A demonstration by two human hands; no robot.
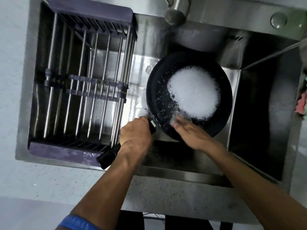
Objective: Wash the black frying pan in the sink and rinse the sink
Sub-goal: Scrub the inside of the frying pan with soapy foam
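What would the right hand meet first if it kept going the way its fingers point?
Probably the foam in the pan; the right hand points up-left over the wet pan floor, blurred, so depth is unclear.

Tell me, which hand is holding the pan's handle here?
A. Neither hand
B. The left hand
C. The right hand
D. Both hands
B. The left hand is closed around the black handle of the pan, while the right hand lies open and blurred inside the pan's near rim, beside the foam.
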